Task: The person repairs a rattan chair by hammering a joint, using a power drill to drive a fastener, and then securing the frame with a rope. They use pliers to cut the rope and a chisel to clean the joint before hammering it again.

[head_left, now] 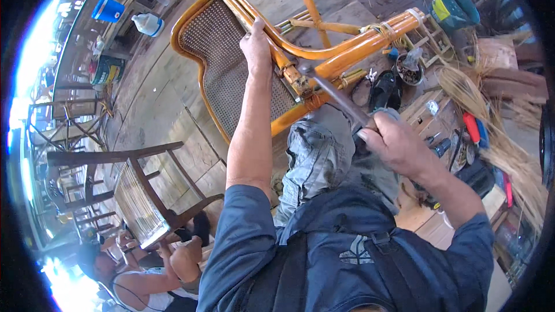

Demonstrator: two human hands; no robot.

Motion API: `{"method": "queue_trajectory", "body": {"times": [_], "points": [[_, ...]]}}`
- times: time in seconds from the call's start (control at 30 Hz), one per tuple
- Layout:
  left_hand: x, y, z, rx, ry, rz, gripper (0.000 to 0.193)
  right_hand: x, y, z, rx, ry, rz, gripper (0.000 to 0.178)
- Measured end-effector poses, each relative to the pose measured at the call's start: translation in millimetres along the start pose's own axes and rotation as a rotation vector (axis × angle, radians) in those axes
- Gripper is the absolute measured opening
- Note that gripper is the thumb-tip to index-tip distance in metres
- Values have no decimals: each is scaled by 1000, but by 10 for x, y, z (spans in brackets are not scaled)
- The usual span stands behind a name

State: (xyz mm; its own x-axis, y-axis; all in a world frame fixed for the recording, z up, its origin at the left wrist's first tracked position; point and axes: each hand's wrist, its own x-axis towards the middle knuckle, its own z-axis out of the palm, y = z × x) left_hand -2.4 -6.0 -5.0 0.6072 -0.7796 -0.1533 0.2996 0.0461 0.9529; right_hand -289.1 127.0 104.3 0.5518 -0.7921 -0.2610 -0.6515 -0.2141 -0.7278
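Observation:
A rattan chair (347, 52) with a glossy orange-brown frame lies tipped over in front of my knees. Its woven cane panel (217, 52) faces up on the left. My left hand (256, 49) is closed round a pole of the frame, arm stretched forward. In my right hand (393, 141) is a hammer (341, 97) with a long grey shaft. Its slightly blurred head is beside the bare, worn pole end (299, 82) at a frame joint; whether they touch I cannot tell. Bindings wrap the thick pole at the right.
Loose rattan strands (474, 98), a bowl of small pieces (409, 71) and scattered tools (442, 147) lie to my right. A green bucket (457, 8) stands beyond. At lower left, another person (153, 283) handles a dark wooden chair (144, 196). A blue container (108, 9) is far left.

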Motion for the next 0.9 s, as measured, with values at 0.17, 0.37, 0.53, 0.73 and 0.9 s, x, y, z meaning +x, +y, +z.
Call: {"method": "queue_trajectory", "body": {"times": [0.17, 0.37, 0.53, 0.73, 0.9], "points": [[14, -56, -109, 27, -63, 5, 36, -131, -199, 2, 151, 114, -43, 25], [169, -234, -214, -118, -232, -21, 39, -189, -50, 102, 399, 120, 15, 24], [375, -231, -282, 148, -246, -116, 40, -278, 68, 316, 567, 187, 121, 27], [80, 156, -98, 303, -133, -210, 49, -314, 309, 542, 701, 186, 207, 26], [691, -147, -346, 1035, -117, 363, 51, -531, 674, 769, 718, 207, 71, 32]]}}
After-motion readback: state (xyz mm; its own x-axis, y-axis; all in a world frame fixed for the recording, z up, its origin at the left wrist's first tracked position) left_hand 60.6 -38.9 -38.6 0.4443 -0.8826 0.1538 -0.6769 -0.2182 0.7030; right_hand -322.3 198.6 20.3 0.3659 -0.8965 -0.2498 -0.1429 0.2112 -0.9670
